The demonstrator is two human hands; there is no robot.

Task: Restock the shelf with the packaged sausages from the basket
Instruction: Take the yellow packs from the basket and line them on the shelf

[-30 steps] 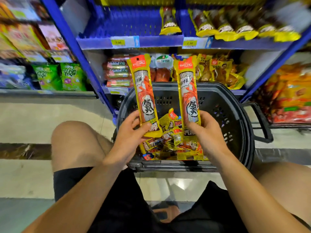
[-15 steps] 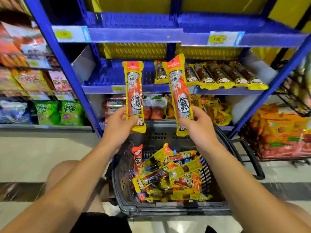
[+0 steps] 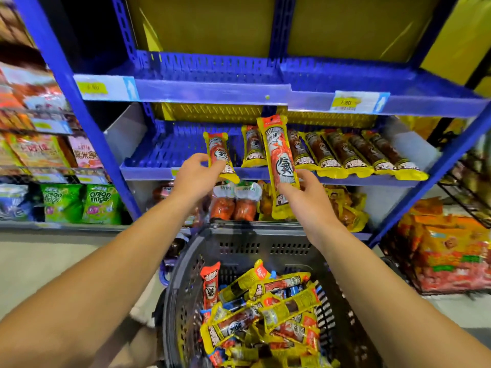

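Observation:
My left hand (image 3: 195, 179) grips a yellow-and-red sausage pack (image 3: 219, 155) at its lower end, its top lying over the front edge of the blue middle shelf (image 3: 159, 155). My right hand (image 3: 305, 197) holds a second sausage pack (image 3: 280, 160) upright in front of the same shelf. A row of several like packs (image 3: 345, 155) lies on the shelf's right half; its left half is bare. Below my arms the dark plastic basket (image 3: 239, 248) holds a heap of sausage packs (image 3: 260, 314).
The blue shelf above (image 3: 212, 86) carries price tags (image 3: 345, 102) on its front lip. Under the middle shelf sit red and yellow snack packs (image 3: 233, 205). Green onion-ring bags (image 3: 101, 203) stand on the left rack, and orange packets (image 3: 451, 256) fill a wire rack at right.
Both hands have lifted their packs up and forward from above the basket to the middle shelf. The left pack now reaches onto the shelf edge.

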